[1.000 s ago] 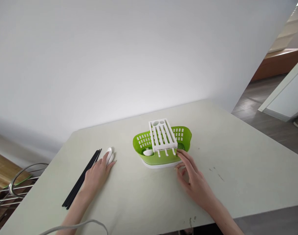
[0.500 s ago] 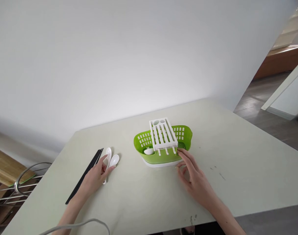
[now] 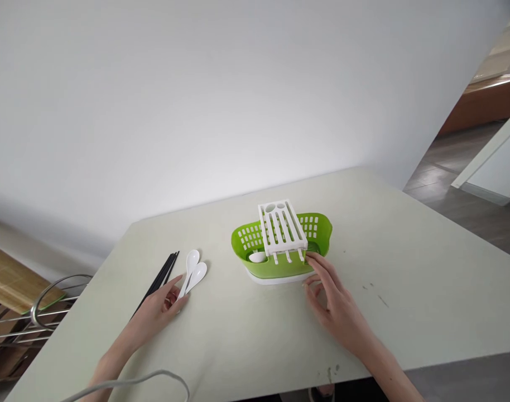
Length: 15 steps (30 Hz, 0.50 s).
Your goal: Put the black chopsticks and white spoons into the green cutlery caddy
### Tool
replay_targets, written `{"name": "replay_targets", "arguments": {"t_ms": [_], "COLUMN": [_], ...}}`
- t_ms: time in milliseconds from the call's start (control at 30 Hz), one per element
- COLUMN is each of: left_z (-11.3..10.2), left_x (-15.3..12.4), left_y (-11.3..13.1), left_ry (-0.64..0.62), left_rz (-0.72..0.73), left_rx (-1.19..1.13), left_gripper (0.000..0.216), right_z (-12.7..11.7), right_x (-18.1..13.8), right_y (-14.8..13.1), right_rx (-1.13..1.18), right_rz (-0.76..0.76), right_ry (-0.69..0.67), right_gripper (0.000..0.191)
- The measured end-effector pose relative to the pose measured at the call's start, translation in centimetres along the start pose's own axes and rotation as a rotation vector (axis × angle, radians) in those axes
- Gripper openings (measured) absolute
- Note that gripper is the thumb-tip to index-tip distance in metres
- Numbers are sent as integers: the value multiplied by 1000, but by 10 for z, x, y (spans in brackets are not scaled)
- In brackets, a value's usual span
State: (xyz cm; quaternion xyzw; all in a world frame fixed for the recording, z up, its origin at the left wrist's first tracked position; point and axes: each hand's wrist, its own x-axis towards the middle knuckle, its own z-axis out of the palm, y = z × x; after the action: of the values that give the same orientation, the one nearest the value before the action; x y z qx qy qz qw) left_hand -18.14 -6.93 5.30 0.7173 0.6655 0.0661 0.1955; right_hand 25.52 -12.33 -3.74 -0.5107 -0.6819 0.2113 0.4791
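Two white spoons (image 3: 197,273) lie on the left part of the table, bowls pointing away and side by side. My left hand (image 3: 160,304) curls around their handles, thumb and fingers on either side. Beside it, black chopsticks (image 3: 160,274) lie partly hidden by the hand. A green basket (image 3: 255,271) on a white base stands right of centre, with a white slotted rack (image 3: 282,226) across its top. Inside it, at the left, another white spoon (image 3: 257,257) shows its bowl. My right hand (image 3: 332,296) grips the basket's front right rim with bent fingers.
The pale table (image 3: 238,335) meets a white wall (image 3: 238,100) at the back. A grey cable (image 3: 146,378) loops over the near left edge. At far left, a wire rack (image 3: 37,318) and a bamboo board (image 3: 16,279) stand beside the table.
My left hand has slid down toward the spoon handles, and the two spoon bowls have come closer together. My right hand stays at the basket. The view has shifted slightly.
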Motion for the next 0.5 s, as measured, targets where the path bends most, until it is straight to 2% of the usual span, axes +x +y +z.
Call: {"name": "replay_targets", "arguments": {"t_ms": [300,500], "left_z": [-2,0], "left_x": [-4,-6], "left_y": [-10,-12], "left_ry": [-13,26], "left_rz": [6,9], "left_rx": [-27,70], "left_gripper": [69,68], "right_z": [-1,-1], "right_x": [1,1], "right_y": [-1,-1], "right_rx": [-11,-9], "right_rz": [11,15], "right_ry": [-9,-11], "right_gripper": [60,60]}}
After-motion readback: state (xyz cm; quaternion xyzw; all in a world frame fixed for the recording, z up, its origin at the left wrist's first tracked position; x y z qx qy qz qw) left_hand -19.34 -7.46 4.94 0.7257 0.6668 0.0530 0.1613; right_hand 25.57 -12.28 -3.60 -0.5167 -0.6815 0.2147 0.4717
